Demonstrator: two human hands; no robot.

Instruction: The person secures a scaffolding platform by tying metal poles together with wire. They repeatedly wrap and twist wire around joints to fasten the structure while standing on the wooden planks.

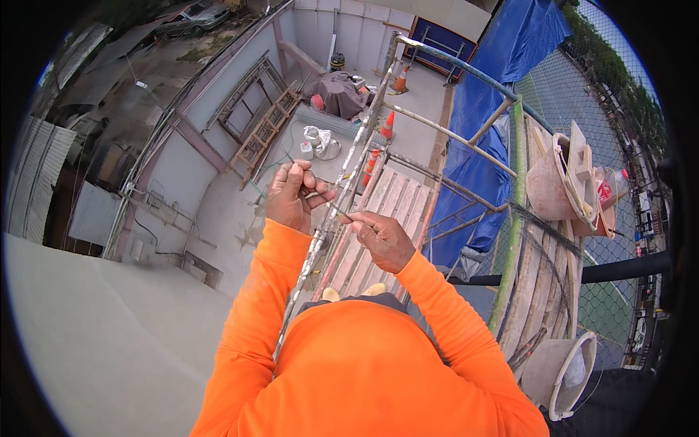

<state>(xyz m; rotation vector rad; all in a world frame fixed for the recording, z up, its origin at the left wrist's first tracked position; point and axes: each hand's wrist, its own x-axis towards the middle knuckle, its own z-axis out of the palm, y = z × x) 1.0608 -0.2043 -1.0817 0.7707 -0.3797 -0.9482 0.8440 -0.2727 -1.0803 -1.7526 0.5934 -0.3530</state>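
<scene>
A thin dark wire [338, 210] is stretched slantwise between my hands, in front of the scaffold's paint-spattered pole. My left hand [293, 195] pinches its upper part between thumb and fingers, and one end sticks out past the fingertips. Lower and to the right, my right hand [383, 239] grips the other end between thumb and forefinger. Both hands are raised above the scaffold platform [378, 229], close to the spattered pole [312, 251]. The very tip in my right hand is hidden by the fingers.
Wooden planks [535, 291] on my right carry a bundle of dark wires [546, 234], a dirty bucket [547, 182] and another bucket [557, 371]. A green pole [518, 167] edges them. Far below are traffic cones [387, 125], a wooden ladder [268, 133] and a blue tarp [466, 138].
</scene>
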